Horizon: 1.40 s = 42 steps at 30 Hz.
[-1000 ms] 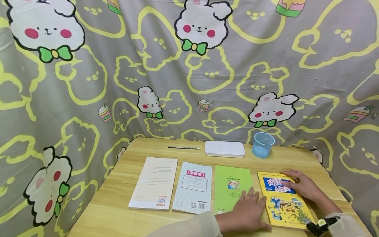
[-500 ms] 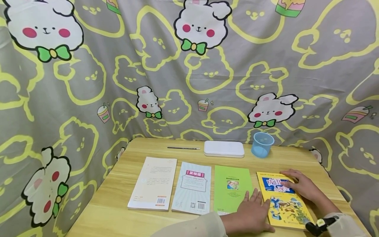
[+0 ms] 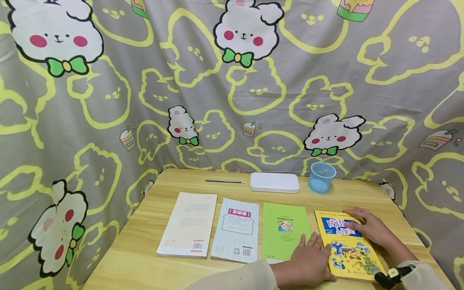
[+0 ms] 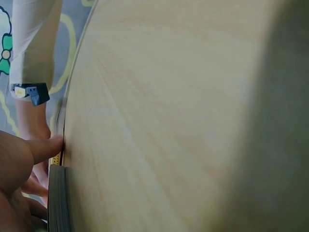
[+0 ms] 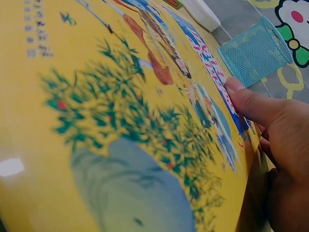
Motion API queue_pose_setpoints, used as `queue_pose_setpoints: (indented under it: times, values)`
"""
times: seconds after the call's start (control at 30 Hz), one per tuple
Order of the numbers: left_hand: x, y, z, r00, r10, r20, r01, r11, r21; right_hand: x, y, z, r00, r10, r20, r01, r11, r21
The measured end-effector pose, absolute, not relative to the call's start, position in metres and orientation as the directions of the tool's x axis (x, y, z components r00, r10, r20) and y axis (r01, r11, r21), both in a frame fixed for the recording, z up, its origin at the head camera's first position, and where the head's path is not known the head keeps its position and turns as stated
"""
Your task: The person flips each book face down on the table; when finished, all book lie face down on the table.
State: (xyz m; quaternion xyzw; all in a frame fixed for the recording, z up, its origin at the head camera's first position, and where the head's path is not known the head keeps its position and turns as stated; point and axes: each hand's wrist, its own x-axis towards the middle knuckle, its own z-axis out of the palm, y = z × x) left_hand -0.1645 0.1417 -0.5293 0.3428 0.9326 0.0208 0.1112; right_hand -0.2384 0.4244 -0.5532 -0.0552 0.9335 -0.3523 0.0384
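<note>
Four thin paperback books lie flat in a row along the near side of the pale wooden tabletop (image 3: 145,241), and the one at the right end, a glossy yellow paperback with a blue title band (image 3: 346,245), is under both hands. The left hand (image 3: 311,262) lies flat with straight fingers, partly on the bright green paperback (image 3: 284,233) next to it and with its fingertips at the yellow book's left edge; the left wrist view shows a finger touching that edge where it meets the wood. The right hand (image 3: 367,227) rests on the book's far right corner, thumb laid on the cover beside the blue band, the other fingers bent round the right edge, so it holds that edge. The book looks light, thin and bendy, with a slick cover that would probably slide under flat fingers, so an edge or the spine seems the surer place to grip. Behind stand a blue mesh pen cup (image 3: 322,177), a flat white case (image 3: 274,182) and a thin dark pen (image 3: 224,181)
</note>
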Motion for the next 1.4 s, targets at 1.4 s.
queue_pose_setpoints:
  times: [1.4]
  values:
    - [-0.165, 0.135, -0.524, -0.719, 0.695, 0.023, 0.626, 0.632, 0.456, -0.241, 0.417, -0.534, -0.976, -0.21, -0.051, -0.128, 0.751, -0.648]
